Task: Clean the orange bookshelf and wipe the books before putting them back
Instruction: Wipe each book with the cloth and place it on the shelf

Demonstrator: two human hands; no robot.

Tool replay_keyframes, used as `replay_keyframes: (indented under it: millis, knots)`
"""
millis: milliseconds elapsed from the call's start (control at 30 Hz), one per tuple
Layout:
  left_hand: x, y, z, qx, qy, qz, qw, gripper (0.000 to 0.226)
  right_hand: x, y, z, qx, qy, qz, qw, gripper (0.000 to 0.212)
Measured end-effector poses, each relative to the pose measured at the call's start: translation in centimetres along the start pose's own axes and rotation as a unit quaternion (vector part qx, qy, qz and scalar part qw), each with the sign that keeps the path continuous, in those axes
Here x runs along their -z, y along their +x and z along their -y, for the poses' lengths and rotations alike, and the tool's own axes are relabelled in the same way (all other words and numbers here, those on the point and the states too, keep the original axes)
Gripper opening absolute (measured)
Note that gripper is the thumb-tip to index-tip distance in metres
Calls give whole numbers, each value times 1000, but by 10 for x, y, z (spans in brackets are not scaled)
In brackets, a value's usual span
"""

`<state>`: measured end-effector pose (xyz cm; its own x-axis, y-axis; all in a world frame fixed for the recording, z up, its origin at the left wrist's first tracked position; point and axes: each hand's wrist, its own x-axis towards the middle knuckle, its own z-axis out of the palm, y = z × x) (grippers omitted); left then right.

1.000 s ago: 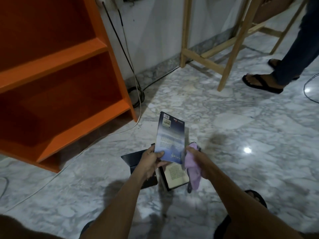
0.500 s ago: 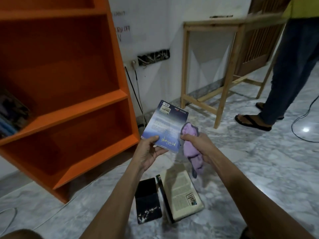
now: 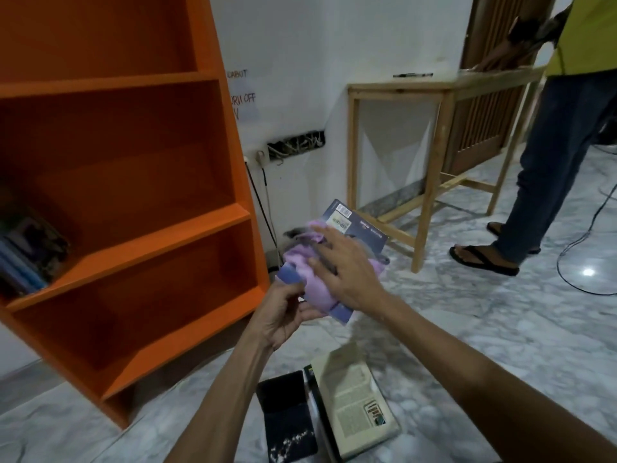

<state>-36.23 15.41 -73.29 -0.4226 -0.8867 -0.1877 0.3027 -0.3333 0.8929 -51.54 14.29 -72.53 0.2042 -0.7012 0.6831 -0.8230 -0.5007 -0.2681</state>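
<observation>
Holding the book (image 3: 365,230) up beside the bookshelf (image 3: 173,233), the left hand (image 3: 283,315) grips its lower corner; the right hand (image 3: 347,272), fingers spread, presses the cloth (image 3: 310,282) flat on it. Long, firm strokes toward the far edge should clear dust best.

One held book (image 3: 367,232), two floor books (image 3: 354,402), one cloth (image 3: 314,282), one bookshelf (image 3: 187,235)

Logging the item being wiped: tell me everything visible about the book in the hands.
The book is a thin blue paperback, back cover up, with a barcode label and small white print near its far end. It is held tilted in the air. The left hand grips its near corner; the right hand presses a purple cloth flat over most of the cover.
</observation>
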Motion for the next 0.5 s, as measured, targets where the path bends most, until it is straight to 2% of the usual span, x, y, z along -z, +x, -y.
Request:
replay_keyframes:
  millis: [100, 233, 333, 400, 433, 500]
  knots:
    - [14, -16, -15, -7, -59, 66, 996, 46, 9, 27, -23, -88, 32, -76, 993, 33]
    - [12, -18, -17, -13, -34, 49, 998, 34, 21, 49, -57, -206, 27, -90, 974, 36]
    - [22, -19, -24, -16, -61, 32, 998, 28, 39, 59, -60, -288, 29, -174, 941, 37]
    - [19, -20, -30, -14, -85, 27, 996, 33, 51, 63, -38, -249, 90, -213, 940, 49]
    - [17, -17, -31, -11, -86, 24, 996, 38, 51, 59, -22, -188, 125, -200, 954, 52]
    - [11, -13, -34, -8, -94, 19, 995, 35, 39, 37, 11, -47, 127, -102, 986, 48]
